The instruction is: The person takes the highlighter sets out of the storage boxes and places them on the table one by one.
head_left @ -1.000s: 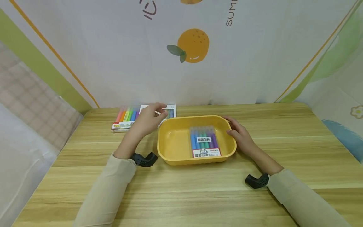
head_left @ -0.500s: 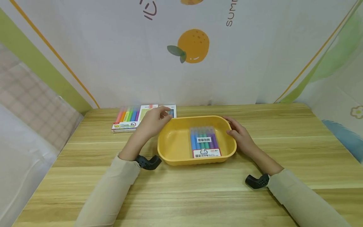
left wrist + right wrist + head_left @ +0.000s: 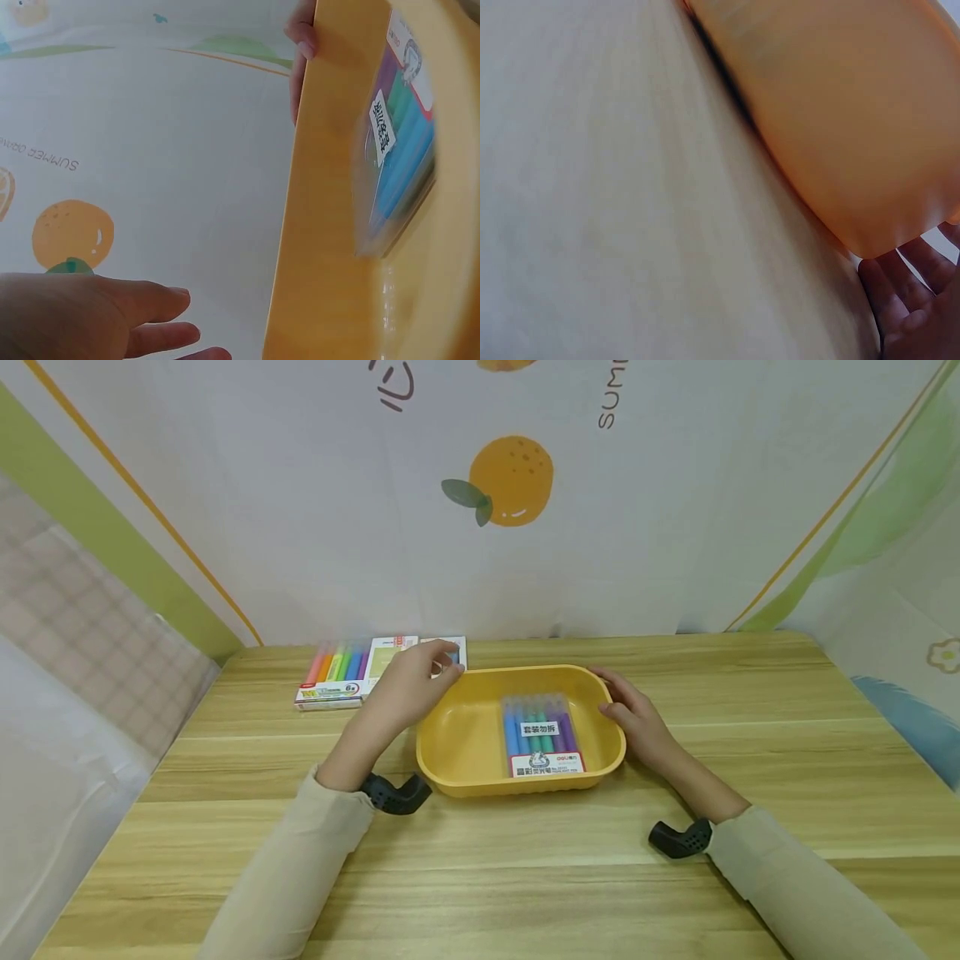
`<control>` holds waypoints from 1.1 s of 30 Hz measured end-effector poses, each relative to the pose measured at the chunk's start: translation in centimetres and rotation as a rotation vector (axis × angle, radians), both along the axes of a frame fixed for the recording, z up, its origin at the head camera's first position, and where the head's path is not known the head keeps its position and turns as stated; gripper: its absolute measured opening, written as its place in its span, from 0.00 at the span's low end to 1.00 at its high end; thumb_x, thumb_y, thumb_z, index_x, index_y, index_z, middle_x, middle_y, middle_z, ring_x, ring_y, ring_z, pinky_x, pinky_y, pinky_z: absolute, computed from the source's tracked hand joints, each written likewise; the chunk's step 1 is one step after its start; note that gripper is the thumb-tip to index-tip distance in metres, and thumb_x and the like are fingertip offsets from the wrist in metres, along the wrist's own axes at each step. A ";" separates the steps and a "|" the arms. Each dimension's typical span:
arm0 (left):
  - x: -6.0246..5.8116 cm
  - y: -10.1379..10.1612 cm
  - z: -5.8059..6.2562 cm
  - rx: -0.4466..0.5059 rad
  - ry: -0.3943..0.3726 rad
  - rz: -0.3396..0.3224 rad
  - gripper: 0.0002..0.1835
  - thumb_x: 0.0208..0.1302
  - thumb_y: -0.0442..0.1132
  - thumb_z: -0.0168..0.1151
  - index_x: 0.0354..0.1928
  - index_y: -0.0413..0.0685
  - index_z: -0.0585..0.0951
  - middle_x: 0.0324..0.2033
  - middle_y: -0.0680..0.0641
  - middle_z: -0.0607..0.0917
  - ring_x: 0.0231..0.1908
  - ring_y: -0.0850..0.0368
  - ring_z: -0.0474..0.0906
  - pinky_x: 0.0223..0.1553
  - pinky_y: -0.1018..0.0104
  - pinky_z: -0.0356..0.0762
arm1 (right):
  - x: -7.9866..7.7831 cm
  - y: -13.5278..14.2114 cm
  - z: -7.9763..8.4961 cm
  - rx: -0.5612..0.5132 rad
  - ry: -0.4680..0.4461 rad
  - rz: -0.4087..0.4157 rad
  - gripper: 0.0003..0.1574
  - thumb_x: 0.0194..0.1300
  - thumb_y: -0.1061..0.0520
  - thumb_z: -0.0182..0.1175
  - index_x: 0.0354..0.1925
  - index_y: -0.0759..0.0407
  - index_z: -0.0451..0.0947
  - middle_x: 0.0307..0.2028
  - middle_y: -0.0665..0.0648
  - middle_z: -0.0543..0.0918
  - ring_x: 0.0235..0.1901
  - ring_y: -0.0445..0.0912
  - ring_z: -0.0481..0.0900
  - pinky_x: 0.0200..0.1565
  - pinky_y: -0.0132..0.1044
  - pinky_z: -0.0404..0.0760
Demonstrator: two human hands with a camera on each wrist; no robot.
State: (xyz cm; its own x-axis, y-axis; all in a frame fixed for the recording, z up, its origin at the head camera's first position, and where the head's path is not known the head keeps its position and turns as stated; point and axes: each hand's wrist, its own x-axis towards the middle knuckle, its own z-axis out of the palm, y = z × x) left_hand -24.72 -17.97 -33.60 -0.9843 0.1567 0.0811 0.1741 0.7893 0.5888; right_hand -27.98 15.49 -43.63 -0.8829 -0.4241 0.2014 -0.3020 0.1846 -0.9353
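Observation:
A yellow plastic tray (image 3: 465, 787) stands mid-table, with a clear pack of blue, green and purple highlighters (image 3: 542, 735) lying in its right half. My right hand (image 3: 633, 720) holds the tray's right end, thumb at the rim and fingers round the outside of the back corner. Those fingers (image 3: 911, 281) show against the end wall in the right wrist view. At the back left corner is my left hand (image 3: 408, 685), thumb tip by the rim. In the left wrist view this left hand (image 3: 97, 319) has its fingers extended beside the tray wall, holding nothing.
Behind the left hand, along the table's back edge, lie a pack of rainbow-coloured highlighters (image 3: 339, 665), a white box with a yellow-green panel (image 3: 384, 656) and another white pack (image 3: 459, 652), partly hidden. A white fruit-print cloth (image 3: 637, 552) hangs behind the wooden table (image 3: 525, 877).
My left hand has moved right, from over the white packs to the tray's back left corner, uncovering the yellow-green panel. My right hand and the tray have stayed put.

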 end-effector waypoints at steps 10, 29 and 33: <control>0.4 0.7 0.3 0.006 -0.010 -0.009 0.24 0.75 0.46 0.57 0.67 0.45 0.75 0.55 0.42 0.84 0.53 0.45 0.81 0.57 0.50 0.81 | 0.0 0.0 0.0 0.001 0.011 0.003 0.34 0.73 0.64 0.44 0.75 0.64 0.58 0.67 0.75 0.69 0.54 0.38 0.78 0.49 0.25 0.82; 0.7 2.4 -0.8 0.030 -0.025 -0.096 0.22 0.75 0.44 0.58 0.66 0.43 0.76 0.51 0.43 0.86 0.49 0.48 0.84 0.50 0.55 0.85 | -0.1 0.1 -0.1 0.029 0.015 -0.017 0.34 0.73 0.63 0.44 0.76 0.61 0.58 0.68 0.73 0.70 0.55 0.42 0.77 0.50 0.24 0.82; 0.7 2.8 -1.0 0.018 -0.029 -0.101 0.22 0.75 0.45 0.58 0.65 0.43 0.77 0.51 0.42 0.86 0.48 0.48 0.83 0.49 0.56 0.84 | -0.1 0.1 -0.1 0.027 0.015 -0.015 0.34 0.73 0.63 0.44 0.76 0.61 0.58 0.68 0.73 0.70 0.55 0.42 0.78 0.49 0.24 0.82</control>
